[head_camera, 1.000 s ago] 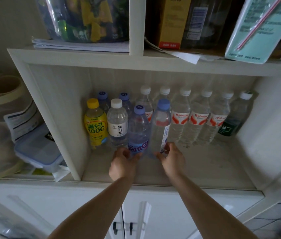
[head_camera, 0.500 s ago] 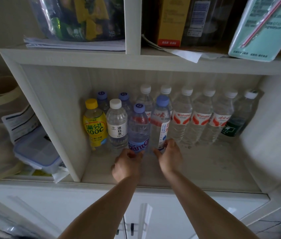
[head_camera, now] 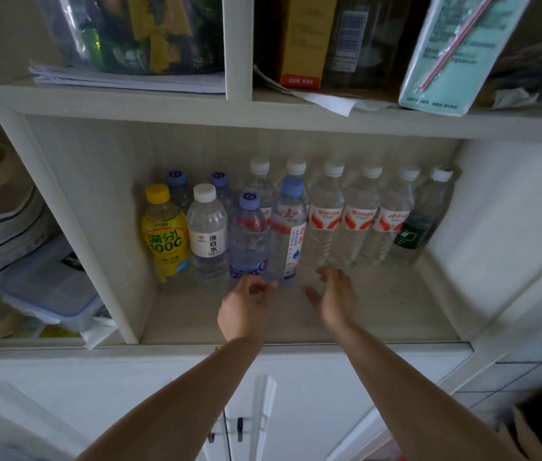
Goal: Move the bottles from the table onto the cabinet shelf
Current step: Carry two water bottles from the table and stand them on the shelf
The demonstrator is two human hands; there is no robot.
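Head view: your left hand (head_camera: 246,307) and right hand (head_camera: 334,294), loose and empty, could topple the purple-capped clear plastic bottle (head_camera: 249,241) when withdrawing.

Back-row bottles (head_camera: 219,191): beyond the left hand (head_camera: 246,311); only blue caps and shoulders show behind the front row (head_camera: 208,234)
Purple-label bottle (head_camera: 249,241): base covered by left fingertips; contact unclear
Right hand (head_camera: 334,296): fingers blurred; pose uncertain
Forearms: cut by bottom edge
Upper-shelf items (head_camera: 299,38): tops cropped; print unreadable
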